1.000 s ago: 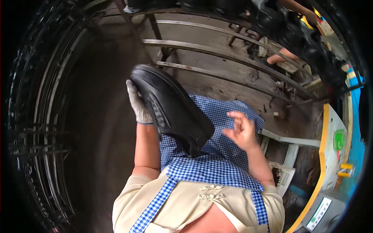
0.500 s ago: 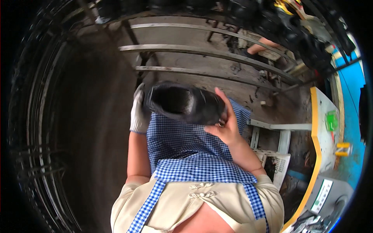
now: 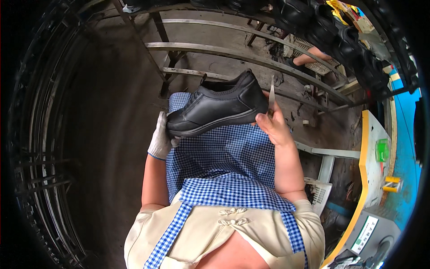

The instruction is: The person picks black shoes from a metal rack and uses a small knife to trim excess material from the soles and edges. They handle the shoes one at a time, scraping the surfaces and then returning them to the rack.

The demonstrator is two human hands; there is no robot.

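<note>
A: Above the lap, over a blue-and-white checked cloth apron [image 3: 224, 166]: a black leather low-cut shoe with a thick dark rubber sole [image 3: 217, 110], lying on its side, toe toward the left, heel toward the right.

B: Left hand [image 3: 160, 140], in a pale knit work glove, clasped around the toe end from below. Right hand [image 3: 274, 127], bare, closed on a thin flat metal blade [image 3: 271, 96] pointing upward, thumb pressed against the heel of the shoe.

A: Held clear of everything else, then. Blade just beside the heel, possibly touching; hard to tell from here.

B: Risks, judging by the grip: a slip of the blade along the sole edge and a cut into the leather upper, caused by too steep an angle or too much pressure.

A: Also a nick to the bare thumb, so close to the edge, with no glove on that side.

B: And a twist of the shoe out of the gloved grip, only the toe being held; a push at the heel could lever it loose and drop it to the grey concrete floor [image 3: 215, 29].

A: Beyond, curved grey metal rack rails [image 3: 233, 51] and, at right, a yellow-edged grey table [image 3: 369, 148] with a small green plastic object [image 3: 382, 149]. Another person's forearm [image 3: 313, 57] far off at the top right.
</note>
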